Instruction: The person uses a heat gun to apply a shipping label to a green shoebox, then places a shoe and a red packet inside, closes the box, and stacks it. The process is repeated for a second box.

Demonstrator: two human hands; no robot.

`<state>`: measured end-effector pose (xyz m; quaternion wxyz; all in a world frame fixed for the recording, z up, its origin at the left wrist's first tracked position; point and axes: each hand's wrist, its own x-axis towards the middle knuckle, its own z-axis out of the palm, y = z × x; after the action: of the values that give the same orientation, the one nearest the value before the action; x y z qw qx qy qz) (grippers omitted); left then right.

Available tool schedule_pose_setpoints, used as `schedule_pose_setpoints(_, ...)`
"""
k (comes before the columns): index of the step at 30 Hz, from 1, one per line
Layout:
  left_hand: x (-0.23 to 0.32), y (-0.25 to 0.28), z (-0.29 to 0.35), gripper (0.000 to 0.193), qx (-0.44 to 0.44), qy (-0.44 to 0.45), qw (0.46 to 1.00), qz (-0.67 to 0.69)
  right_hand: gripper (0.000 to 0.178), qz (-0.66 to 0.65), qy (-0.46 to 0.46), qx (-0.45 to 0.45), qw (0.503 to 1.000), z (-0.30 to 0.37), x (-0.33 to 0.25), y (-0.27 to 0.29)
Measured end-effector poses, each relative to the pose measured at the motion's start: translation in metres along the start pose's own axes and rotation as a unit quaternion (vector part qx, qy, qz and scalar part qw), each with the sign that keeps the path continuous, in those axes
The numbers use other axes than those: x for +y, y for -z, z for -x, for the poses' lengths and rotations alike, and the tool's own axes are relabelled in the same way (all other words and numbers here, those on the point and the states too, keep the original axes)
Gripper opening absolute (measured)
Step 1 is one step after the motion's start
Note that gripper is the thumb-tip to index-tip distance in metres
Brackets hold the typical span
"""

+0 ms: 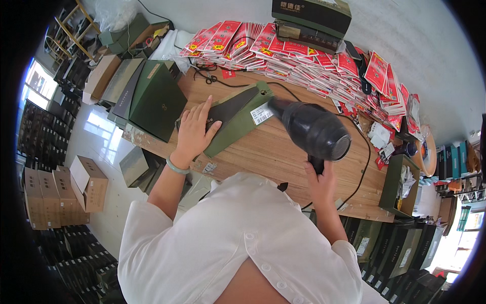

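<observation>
My right hand (pixel 322 181) is wrapped round the handle of a black hair dryer (pixel 314 129). The dryer's nozzle points left, close to a white barcode label (pixel 261 113) on the end of a green and black shoe box (pixel 230 121). That box lies on the wooden table (pixel 273 157). Flat on its left part rests my left hand (pixel 196 126), fingers stretched and the thumb apart. Whether the nozzle touches the label I cannot tell.
Stacked green boxes (pixel 157 101) stand at the table's left. Red printed packets (pixel 283 55) pile along the back, with dark boxes (pixel 311 23) above. A black cord (pixel 368 152) loops on the right, near an open green box (pixel 400 185). Cartons (pixel 88 182) sit on the floor.
</observation>
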<state>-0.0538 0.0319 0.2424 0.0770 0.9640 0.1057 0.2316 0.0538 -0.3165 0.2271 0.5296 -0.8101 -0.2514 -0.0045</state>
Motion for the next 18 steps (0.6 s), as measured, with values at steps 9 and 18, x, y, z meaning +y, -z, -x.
schedule_pose_setpoints(9,0.000,0.001,-0.001,0.065,0.000,0.011,1.000,0.021,0.054,-0.012,-0.006,-0.007,1.000,-0.006,-0.001,0.004)
schedule_pose_setpoints(18,-0.004,-0.003,-0.005,0.064,0.034,0.002,0.999,0.031,0.057,0.000,0.015,0.016,1.000,-0.004,-0.008,0.003)
